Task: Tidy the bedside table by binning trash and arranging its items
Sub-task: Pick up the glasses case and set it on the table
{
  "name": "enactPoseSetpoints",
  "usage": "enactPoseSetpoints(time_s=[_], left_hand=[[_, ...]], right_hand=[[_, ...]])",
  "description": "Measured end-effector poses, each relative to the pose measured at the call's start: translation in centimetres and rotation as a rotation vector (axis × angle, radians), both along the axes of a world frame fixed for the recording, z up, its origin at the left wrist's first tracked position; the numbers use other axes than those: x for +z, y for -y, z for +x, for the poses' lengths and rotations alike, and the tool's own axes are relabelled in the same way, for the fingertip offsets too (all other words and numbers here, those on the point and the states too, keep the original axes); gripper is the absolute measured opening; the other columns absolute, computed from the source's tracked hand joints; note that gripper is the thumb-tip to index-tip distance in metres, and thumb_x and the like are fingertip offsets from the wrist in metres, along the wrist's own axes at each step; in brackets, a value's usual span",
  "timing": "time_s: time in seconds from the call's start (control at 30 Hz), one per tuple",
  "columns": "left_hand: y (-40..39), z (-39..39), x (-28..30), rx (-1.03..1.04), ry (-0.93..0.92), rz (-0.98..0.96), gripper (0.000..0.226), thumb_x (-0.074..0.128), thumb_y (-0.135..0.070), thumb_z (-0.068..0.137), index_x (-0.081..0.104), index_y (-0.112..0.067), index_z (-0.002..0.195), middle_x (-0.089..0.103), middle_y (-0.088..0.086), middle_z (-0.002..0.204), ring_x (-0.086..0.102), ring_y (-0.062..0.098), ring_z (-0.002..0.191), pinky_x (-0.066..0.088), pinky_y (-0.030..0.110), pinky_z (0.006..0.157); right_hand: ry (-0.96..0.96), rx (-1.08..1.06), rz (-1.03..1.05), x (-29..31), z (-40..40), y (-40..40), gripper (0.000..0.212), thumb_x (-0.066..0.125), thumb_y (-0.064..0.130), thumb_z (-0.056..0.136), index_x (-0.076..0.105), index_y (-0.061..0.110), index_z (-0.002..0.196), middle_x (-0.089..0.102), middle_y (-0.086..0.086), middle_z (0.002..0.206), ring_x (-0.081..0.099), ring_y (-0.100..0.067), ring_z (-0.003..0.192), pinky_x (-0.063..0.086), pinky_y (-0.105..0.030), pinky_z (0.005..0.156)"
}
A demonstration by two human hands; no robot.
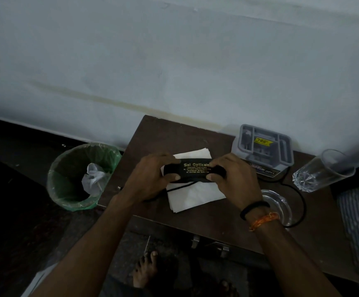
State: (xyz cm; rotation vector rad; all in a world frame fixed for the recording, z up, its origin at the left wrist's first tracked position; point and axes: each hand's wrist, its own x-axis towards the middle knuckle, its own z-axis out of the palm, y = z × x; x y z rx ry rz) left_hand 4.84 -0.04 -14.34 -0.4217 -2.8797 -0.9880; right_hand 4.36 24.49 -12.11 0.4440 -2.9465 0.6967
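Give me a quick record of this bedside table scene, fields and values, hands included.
held item: black spectacle case with gold lettering
left hand: grips the case's left end
right hand: grips the case's right end
under the case: white folded tissue on the bedside table
back right: grey organiser
right edge: drinking glass
near right wrist: clear glass dish
cable: black cord beside the dish
floor, left: bin with green liner, crumpled white trash inside
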Motion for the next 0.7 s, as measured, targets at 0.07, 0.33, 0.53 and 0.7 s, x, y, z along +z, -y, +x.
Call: enactPoseSetpoints(time_s=[0.07,0.33,0.53,0.7], left_hand=[[0.0,0.0,-0.2,0.006,0.022,-0.027,0.043,0.078,-0.029,0.077,0.068,-0.021,0.118,0.068,-0.004,0.119,0.061,0.010,0.107,0.041,0.013,0.091],[-0.1,0.2,0.2,0.035,0.008,-0.024,0.043,0.083,-0.025,0.071,0.072,-0.020,0.112,0.067,-0.004,0.120,0.061,0.008,0.106,0.039,0.012,0.090],[-0.2,0.1,-0.2,0.036,-0.004,-0.020,0.043,0.084,-0.024,0.069,0.073,-0.020,0.110,0.067,-0.004,0.118,0.062,0.008,0.103,0.038,0.009,0.086],[0.4,0.0,-0.1,0.011,0.071,0.106,0.057,0.089,-0.027,0.063,0.069,-0.021,0.116,0.066,-0.004,0.117,0.057,-0.003,0.094,0.042,0.000,0.073]], right_hand=[[0.003,-0.004,0.002,0.0,-0.1,0.0,0.037,0.078,0.024,0.078,0.068,0.019,0.114,0.061,0.000,0.119,0.059,-0.018,0.104,0.050,-0.033,0.090],[0.078,-0.007,0.030,-0.3,-0.2,0.0,0.050,0.077,0.031,0.080,0.064,0.023,0.127,0.065,0.001,0.129,0.053,-0.023,0.106,0.042,-0.033,0.090],[0.056,-0.053,0.003,-0.8,-0.1,0.2,0.052,0.082,0.031,0.073,0.067,0.022,0.122,0.070,0.000,0.119,0.053,-0.023,0.105,0.040,-0.030,0.086],[0.042,-0.025,0.010,-1.1,-0.1,0.0,0.053,0.079,0.038,0.075,0.066,0.021,0.124,0.069,0.000,0.121,0.060,-0.023,0.110,0.040,-0.032,0.096]])
